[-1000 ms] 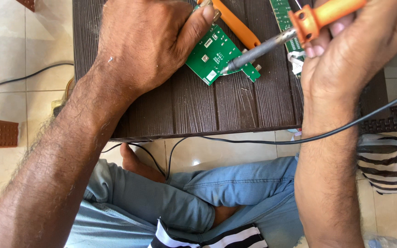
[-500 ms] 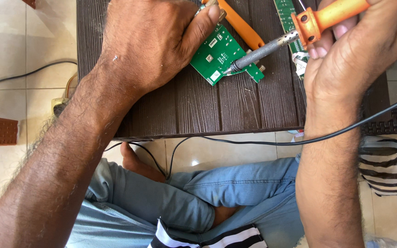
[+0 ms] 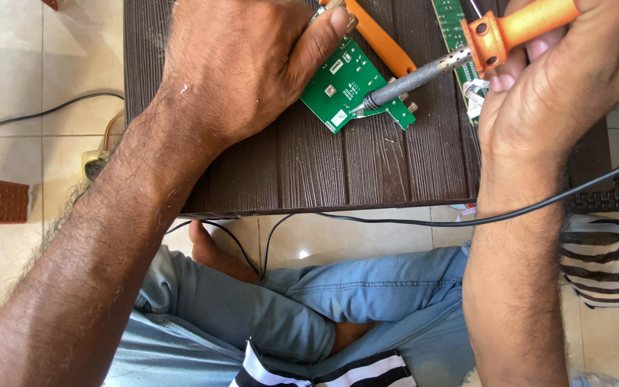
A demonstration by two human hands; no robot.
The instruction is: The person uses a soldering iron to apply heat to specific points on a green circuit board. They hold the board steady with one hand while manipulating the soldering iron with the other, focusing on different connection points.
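While two hands work, one soldering iron, one green board

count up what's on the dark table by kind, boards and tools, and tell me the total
Green circuit boards: 2, a small one under the iron's tip and a strip at the top edge
Soldering iron: 1
Orange-handled tool: 1
Total: 4

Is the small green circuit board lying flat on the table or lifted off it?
Flat. The green circuit board rests face up on the dark table, the left hand pinning its edge, the soldering iron tip touching it.
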